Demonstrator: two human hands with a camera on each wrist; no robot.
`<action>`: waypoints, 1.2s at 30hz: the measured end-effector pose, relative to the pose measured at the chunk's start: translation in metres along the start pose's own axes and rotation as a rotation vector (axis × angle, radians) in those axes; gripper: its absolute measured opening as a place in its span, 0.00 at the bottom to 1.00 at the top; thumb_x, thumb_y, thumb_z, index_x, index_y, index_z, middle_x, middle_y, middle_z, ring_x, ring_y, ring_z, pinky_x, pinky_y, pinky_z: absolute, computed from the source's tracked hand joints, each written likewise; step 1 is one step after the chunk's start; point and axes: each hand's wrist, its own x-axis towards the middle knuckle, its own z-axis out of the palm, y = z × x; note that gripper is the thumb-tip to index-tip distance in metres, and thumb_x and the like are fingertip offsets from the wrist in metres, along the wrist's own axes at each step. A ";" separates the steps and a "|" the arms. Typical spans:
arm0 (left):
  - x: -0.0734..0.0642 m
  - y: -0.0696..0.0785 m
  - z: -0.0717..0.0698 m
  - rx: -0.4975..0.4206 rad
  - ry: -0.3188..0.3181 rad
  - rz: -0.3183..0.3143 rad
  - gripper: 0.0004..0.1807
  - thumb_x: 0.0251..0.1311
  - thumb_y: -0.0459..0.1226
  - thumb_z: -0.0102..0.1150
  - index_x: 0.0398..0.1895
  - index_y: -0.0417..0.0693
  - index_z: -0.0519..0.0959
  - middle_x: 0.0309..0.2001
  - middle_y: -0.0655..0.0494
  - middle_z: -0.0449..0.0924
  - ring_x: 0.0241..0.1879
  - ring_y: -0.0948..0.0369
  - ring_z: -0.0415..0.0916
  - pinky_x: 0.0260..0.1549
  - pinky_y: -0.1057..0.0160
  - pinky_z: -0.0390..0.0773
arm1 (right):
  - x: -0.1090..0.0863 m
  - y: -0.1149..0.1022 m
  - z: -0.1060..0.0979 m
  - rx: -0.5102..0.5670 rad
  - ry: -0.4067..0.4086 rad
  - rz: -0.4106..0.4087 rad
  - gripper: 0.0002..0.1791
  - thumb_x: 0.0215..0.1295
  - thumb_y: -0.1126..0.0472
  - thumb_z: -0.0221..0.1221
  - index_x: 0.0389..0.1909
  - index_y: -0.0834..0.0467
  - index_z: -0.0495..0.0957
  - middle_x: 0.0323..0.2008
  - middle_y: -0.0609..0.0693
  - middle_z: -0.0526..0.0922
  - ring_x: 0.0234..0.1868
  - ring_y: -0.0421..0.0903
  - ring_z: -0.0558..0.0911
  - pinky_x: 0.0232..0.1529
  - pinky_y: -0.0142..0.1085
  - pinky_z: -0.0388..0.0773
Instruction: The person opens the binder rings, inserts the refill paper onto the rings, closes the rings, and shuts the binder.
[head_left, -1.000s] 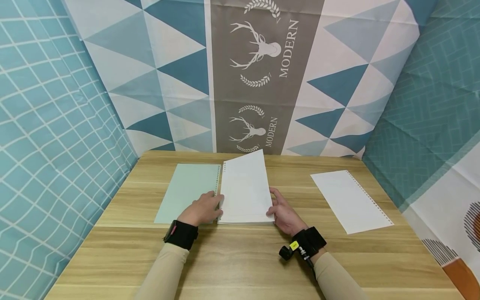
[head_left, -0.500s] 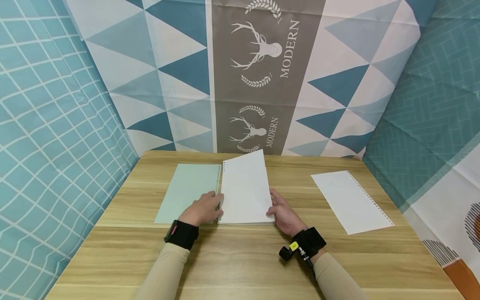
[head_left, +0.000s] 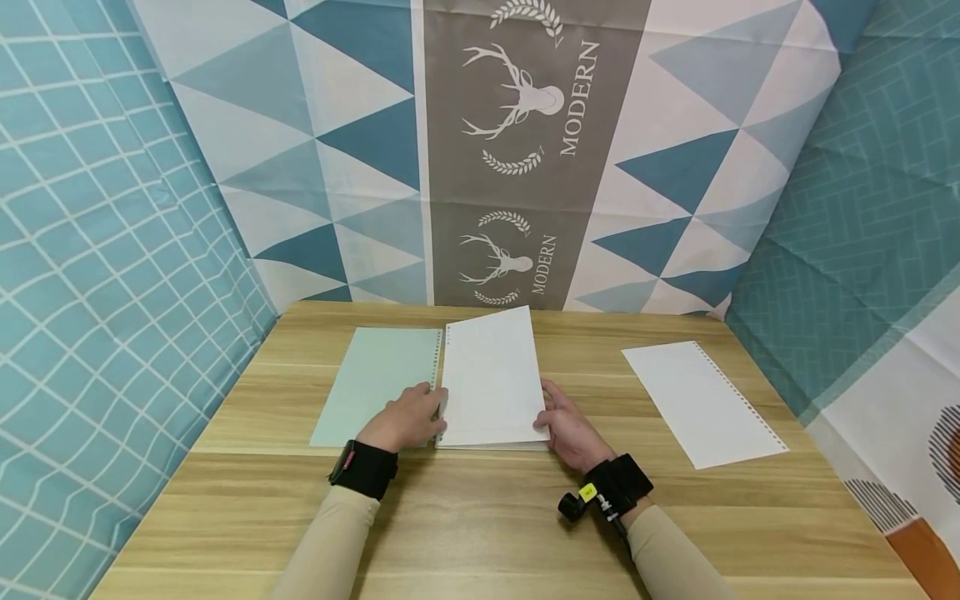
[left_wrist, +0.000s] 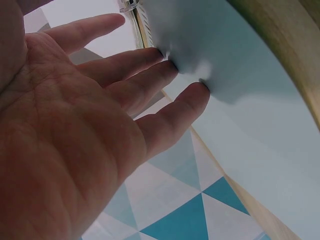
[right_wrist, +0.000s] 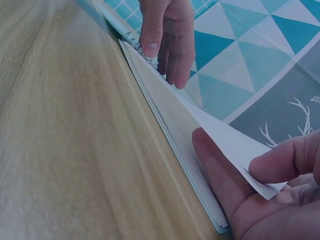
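Note:
A loose-leaf notebook lies spread on the table, its pale green cover point(head_left: 378, 375) on the left and a stack of white pages on the right. My left hand point(head_left: 405, 417) is at the binding, fingertips touching the cover; in the left wrist view its fingers point(left_wrist: 187, 107) extend loosely. Along the stack's right edge, my right hand point(head_left: 572, 427) pinches a white sheet point(head_left: 491, 375) by its near corner. The right wrist view shows the thumb on top of the lifted sheet point(right_wrist: 232, 142) and a finger beneath it, above the remaining pages point(right_wrist: 175, 130).
A separate white punched sheet point(head_left: 701, 404) lies at an angle on the right of the wooden table point(head_left: 480, 517). Patterned cloth point(head_left: 517, 192) hangs behind the far table edge, and more cloth hangs at both sides.
The held sheet's far right corner has dipped slightly, and its near edge stands a little further off the pages beneath. Both hands stay almost in place.

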 end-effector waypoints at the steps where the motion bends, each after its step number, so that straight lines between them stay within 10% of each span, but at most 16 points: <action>1: 0.000 0.000 0.000 0.000 0.000 0.002 0.19 0.70 0.40 0.59 0.61 0.46 0.75 0.65 0.37 0.73 0.65 0.39 0.71 0.57 0.29 0.71 | 0.000 0.000 0.000 -0.001 0.005 0.004 0.49 0.55 0.80 0.45 0.80 0.53 0.48 0.66 0.66 0.70 0.56 0.49 0.81 0.49 0.34 0.81; 36: 0.000 0.005 -0.002 0.025 0.002 -0.017 0.21 0.71 0.41 0.57 0.63 0.44 0.74 0.68 0.35 0.71 0.67 0.39 0.69 0.59 0.30 0.71 | -0.006 -0.012 0.000 0.070 -0.042 -0.036 0.45 0.65 0.76 0.44 0.81 0.48 0.48 0.65 0.65 0.74 0.52 0.47 0.86 0.49 0.39 0.84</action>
